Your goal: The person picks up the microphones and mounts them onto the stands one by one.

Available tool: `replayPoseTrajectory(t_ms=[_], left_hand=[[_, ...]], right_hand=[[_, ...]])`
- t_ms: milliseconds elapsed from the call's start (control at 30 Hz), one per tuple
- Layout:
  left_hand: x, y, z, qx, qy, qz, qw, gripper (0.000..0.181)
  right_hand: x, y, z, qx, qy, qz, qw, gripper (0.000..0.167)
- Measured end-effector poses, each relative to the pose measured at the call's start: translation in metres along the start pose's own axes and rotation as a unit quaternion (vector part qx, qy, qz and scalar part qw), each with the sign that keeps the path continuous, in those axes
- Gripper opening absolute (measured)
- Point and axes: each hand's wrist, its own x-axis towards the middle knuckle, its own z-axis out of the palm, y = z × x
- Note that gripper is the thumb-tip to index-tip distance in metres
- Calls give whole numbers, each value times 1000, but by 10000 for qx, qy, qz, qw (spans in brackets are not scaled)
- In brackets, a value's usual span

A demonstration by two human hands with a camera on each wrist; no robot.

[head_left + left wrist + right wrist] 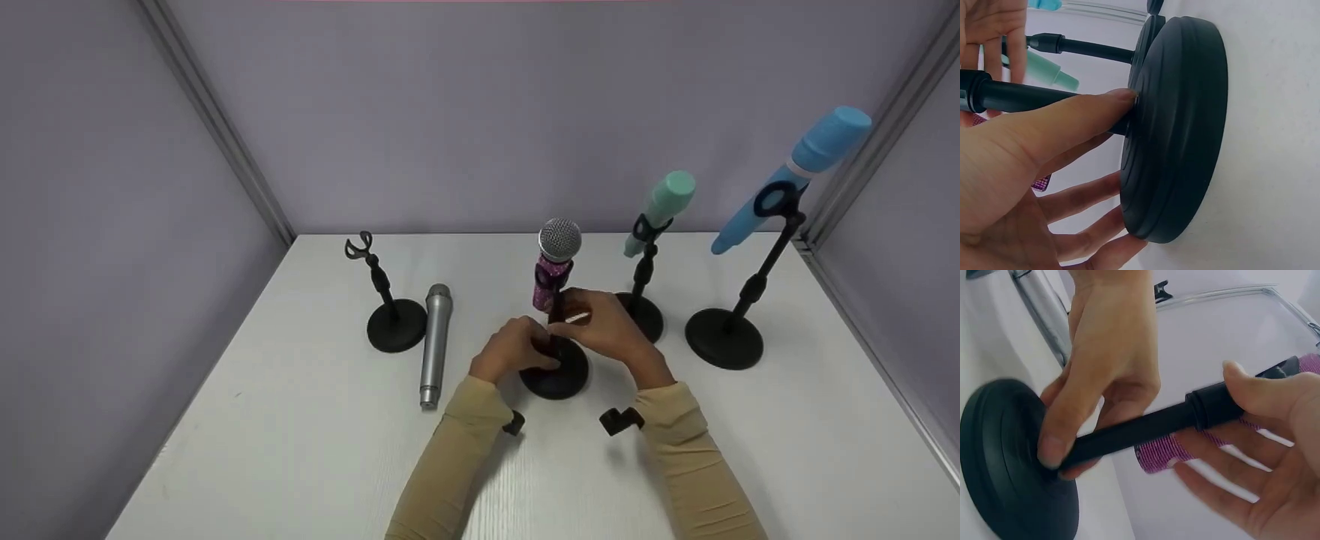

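Purple microphone (557,247) (silver-headed) in black stand (556,384)

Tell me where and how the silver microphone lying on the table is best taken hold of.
Grip the silver microphone just nearer the person than its middle, probably from above, pinching its long sides: it lies flat, slim, lengthwise away from the person. The empty stand's base crowds its left side farther up. The left hand is closer, but grips another stand.

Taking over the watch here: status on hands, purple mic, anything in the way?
Left hand pinches post at base; right hand at collar. Purple mic in clip. Possible snag: neighbouring stand beside right hand.
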Motion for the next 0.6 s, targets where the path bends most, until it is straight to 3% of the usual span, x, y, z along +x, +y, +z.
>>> replayPoseTrajectory(t_ms=[167,267,433,600], left_hand=[[-2,0,-5,-105,-77,-150,9998,41],[-3,-1,-9,-179,-133,-117,9997,48],[-6,-2,-14,-104,-201,-304,9993,56],[-8,-4,-17,120,-285,-539,9981,60]], right_hand=[[-5,10,-7,-411,-386,113,9983,55],[-6,14,-9,-664,-563,379,9955,61],[-10,22,-9,-972,-993,919,9860,78],[-13,35,-4,-1211,-1349,1073,9775,81]])
